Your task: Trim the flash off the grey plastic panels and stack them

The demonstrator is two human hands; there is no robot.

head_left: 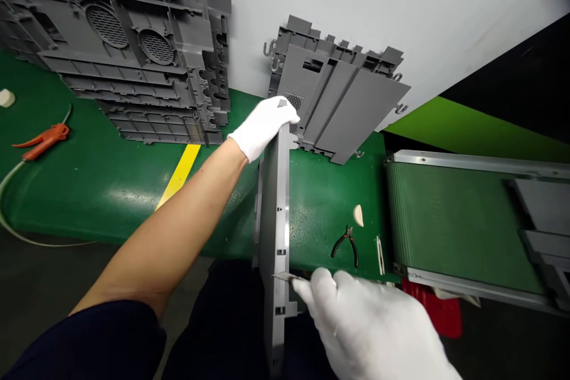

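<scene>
A grey plastic panel (281, 190) stands on edge in front of me, its narrow side with small slots facing up. At its far end my left hand (266, 124), in a white glove, is closed around the top corner. My right hand (363, 320), gloved as well, grips a small knife (287, 276). The thin blade lies across the panel's near edge, close to a slot; the knife's handle is hidden in my fist. Past my left hand, more grey panels (338, 101) lean on the white wall.
A tall stack of grey panels (187, 65) stands at the left on the green table (111, 178). An orange air gun (47, 141) with a hose lies left. Cutting pliers (347, 246), a cream half-round piece (358, 215) and white tweezers-like tool (380, 255) lie right, before a conveyor belt (454, 219).
</scene>
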